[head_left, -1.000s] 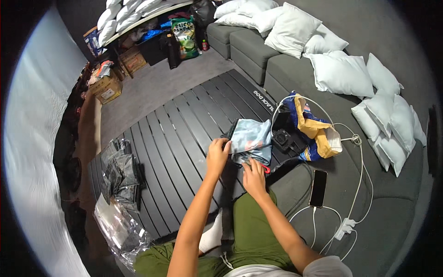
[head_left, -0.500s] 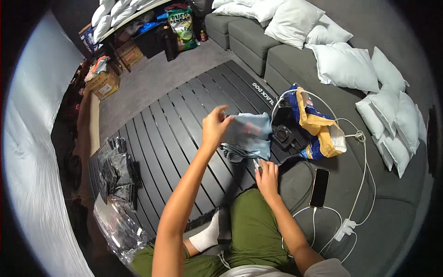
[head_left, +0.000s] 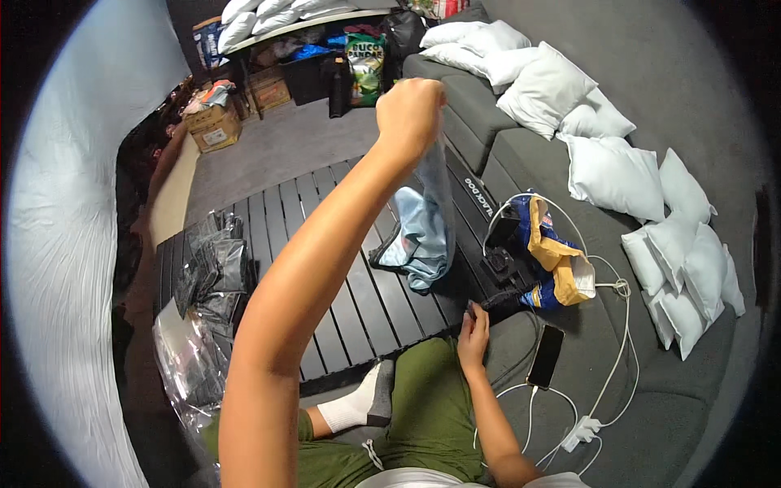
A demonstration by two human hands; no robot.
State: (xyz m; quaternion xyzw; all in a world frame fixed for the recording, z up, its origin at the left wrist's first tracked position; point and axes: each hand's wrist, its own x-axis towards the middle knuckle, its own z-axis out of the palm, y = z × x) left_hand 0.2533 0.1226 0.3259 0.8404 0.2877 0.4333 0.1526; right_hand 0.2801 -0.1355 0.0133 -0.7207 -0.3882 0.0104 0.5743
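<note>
My left hand (head_left: 411,118) is raised high over the far side of the black slatted table (head_left: 325,325), its fingers closed in a fist. From it hangs a clear plastic bag (head_left: 440,175), stretched downward. A light blue folded cloth (head_left: 421,244) with darker edging sits at the bag's lower end, tilted over the slats. I cannot tell whether the cloth touches the table. My right hand (head_left: 473,337) is low by the table's near right edge, its fingers curled together. What lies between its fingertips, if anything, is too small to make out.
Black plastic-wrapped packets (head_left: 213,264) lie on the table's left end, above a clear plastic wrapper (head_left: 191,358). To the right are a blue-yellow bag (head_left: 561,264), a black device (head_left: 498,262), a phone (head_left: 546,356) and white cables with a power strip (head_left: 581,433). White pillows (head_left: 614,175) line the grey sofa.
My left hand has risen up and away, lifting the bag so the cloth hangs and tilts. My right hand has drawn back from the cloth toward the table's edge. The view has shifted.
</note>
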